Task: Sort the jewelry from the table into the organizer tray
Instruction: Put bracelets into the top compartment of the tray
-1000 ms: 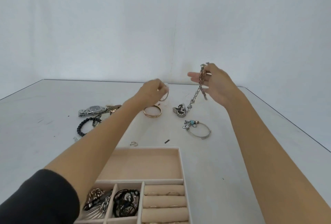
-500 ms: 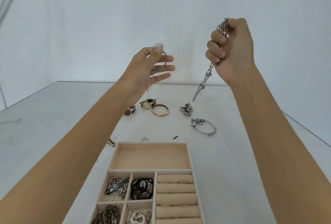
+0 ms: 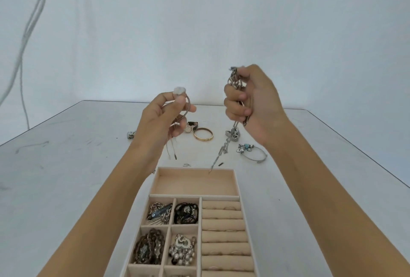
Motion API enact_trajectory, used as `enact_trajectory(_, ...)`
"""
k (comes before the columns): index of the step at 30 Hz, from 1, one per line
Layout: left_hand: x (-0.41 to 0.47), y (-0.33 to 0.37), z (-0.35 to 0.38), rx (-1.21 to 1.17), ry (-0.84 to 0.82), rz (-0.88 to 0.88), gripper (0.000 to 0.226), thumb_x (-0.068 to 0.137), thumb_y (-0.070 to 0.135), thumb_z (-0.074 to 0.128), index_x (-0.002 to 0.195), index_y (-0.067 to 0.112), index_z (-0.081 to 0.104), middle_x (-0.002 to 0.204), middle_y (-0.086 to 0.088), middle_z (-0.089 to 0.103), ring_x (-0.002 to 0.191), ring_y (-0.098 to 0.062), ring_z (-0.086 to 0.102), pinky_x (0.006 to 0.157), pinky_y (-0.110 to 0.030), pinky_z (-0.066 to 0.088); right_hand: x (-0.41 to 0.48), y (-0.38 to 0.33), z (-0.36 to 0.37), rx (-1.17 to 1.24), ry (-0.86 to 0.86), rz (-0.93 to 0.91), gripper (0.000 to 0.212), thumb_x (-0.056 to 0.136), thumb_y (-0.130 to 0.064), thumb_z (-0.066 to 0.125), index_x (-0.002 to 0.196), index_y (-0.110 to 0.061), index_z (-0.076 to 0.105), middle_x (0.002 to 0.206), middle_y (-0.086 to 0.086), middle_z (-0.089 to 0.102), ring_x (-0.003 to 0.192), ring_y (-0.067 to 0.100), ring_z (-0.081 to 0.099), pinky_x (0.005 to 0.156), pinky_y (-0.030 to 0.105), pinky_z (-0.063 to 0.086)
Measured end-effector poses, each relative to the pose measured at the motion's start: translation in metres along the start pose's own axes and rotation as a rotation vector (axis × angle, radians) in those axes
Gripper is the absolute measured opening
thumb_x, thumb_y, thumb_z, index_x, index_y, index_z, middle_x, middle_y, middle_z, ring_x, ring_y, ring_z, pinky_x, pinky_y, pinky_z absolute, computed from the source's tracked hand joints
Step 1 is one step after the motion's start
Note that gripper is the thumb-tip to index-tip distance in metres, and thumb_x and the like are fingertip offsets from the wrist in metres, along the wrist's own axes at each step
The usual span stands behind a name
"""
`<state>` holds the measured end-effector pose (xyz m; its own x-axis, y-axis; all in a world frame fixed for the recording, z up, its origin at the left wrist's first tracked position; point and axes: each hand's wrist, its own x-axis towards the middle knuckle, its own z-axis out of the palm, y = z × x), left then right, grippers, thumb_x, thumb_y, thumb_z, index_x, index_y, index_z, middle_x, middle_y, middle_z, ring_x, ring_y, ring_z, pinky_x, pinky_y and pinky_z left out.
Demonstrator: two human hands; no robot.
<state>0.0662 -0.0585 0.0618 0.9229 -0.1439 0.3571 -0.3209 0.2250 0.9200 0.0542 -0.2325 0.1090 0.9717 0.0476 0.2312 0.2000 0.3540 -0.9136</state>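
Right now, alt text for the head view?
The right hand grips a chunky silver chain dangling over the far compartment of a beige organizer tray; the left hand pinches a thin wire bangle with a pale charm.

A bare studio-like room (white table point(image 3: 66, 165), plain wall point(image 3: 199, 32)).

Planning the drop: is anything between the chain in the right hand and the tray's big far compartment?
Nothing visible. The chain hangs from the right hand, its tip at the bare far compartment; the left hand, holding a thin bracelet, is off to the side.
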Motion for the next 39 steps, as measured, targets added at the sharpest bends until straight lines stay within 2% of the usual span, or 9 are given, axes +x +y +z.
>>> enact_trajectory(6,0.003,0.000,-0.011,-0.043,0.146,0.005,0.014,0.095,0.030,0.055,0.107,0.022,0.059,0.080,0.010,0.067,0.054,-0.007,0.043,0.058,-0.021,0.036,-0.012,0.033,-0.008,0.051,-0.011,0.109,0.023,0.093,-0.027,0.035,0.072,-0.019,0.035,0.053,-0.004,0.022,0.038,0.010,0.011,0.046,0.027,0.008)
enact_trajectory(13,0.003,-0.001,-0.012,-0.020,0.163,0.012,0.015,0.094,0.035,0.057,0.103,0.025,0.060,0.079,0.011,0.067,0.054,-0.007,0.043,0.054,-0.015,0.039,-0.017,0.045,-0.012,0.054,0.025,0.169,0.021,0.093,-0.025,0.034,0.074,-0.017,0.032,0.053,-0.004,0.023,0.038,0.011,0.014,0.047,0.027,0.010)
enact_trajectory(19,0.004,-0.001,-0.015,-0.027,0.180,0.012,0.014,0.093,0.034,0.058,0.102,0.024,0.060,0.078,0.010,0.068,0.053,-0.008,0.043,0.052,-0.018,0.035,-0.018,0.044,-0.005,0.042,-0.054,0.181,0.021,0.092,-0.026,0.036,0.074,-0.018,0.033,0.056,-0.002,0.021,0.039,0.012,0.014,0.044,0.026,0.012)
enact_trajectory(23,0.005,-0.003,-0.015,-0.029,0.184,0.009,0.015,0.093,0.033,0.058,0.102,0.022,0.060,0.078,0.009,0.068,0.053,-0.008,0.043,0.053,-0.020,0.034,-0.019,0.049,-0.004,-0.041,-0.118,0.226,0.023,0.092,-0.026,0.041,0.073,-0.017,0.031,0.057,-0.002,0.020,0.040,0.013,0.013,0.044,0.026,0.012)
enact_trajectory(30,0.006,-0.005,-0.019,-0.024,0.199,0.005,0.013,0.093,0.033,0.058,0.102,0.024,0.061,0.079,0.010,0.069,0.052,-0.007,0.044,0.055,-0.020,0.035,-0.021,0.061,-0.011,-0.382,-0.265,0.319,0.036,0.091,-0.011,0.053,0.064,-0.018,0.031,0.057,0.002,0.026,0.041,0.015,0.023,0.046,0.028,0.020)
enact_trajectory(33,0.006,-0.006,-0.019,-0.025,0.204,0.003,0.014,0.094,0.033,0.058,0.103,0.023,0.060,0.079,0.009,0.069,0.052,-0.007,0.044,0.054,-0.020,0.034,-0.022,0.061,-0.013,-0.425,-0.338,0.369,0.027,0.092,-0.009,0.054,0.074,-0.016,0.036,0.057,0.004,0.035,0.042,0.016,0.030,0.046,0.028,0.027)
enact_trajectory(36,0.007,-0.006,-0.021,-0.022,0.208,0.001,0.012,0.094,0.032,0.057,0.100,0.023,0.060,0.078,0.010,0.069,0.052,-0.007,0.044,0.054,-0.021,0.034,-0.024,0.058,-0.013,-0.485,-0.394,0.404,0.017,0.093,-0.009,0.056,0.102,-0.014,0.042,0.060,0.005,0.043,0.048,0.018,0.038,0.050,0.030,0.032)
enact_trajectory(38,0.007,-0.007,-0.021,-0.018,0.207,-0.002,0.011,0.094,0.032,0.057,0.099,0.023,0.060,0.078,0.010,0.069,0.052,-0.007,0.044,0.055,-0.021,0.035,-0.025,0.058,-0.014,-0.539,-0.395,0.430,0.040,0.093,-0.010,0.057,0.128,-0.003,0.039,0.063,0.007,0.047,0.052,0.020,0.043,0.054,0.033,0.035)
enact_trajectory(39,0.008,-0.007,-0.021,-0.018,0.208,-0.004,0.011,0.094,0.032,0.057,0.100,0.023,0.061,0.078,0.010,0.069,0.052,-0.007,0.044,0.055,-0.021,0.035,-0.026,0.058,-0.015,-0.569,-0.392,0.432,0.049,0.092,-0.011,0.058,0.133,0.002,0.032,0.065,0.007,0.050,0.055,0.021,0.045,0.056,0.036,0.036)
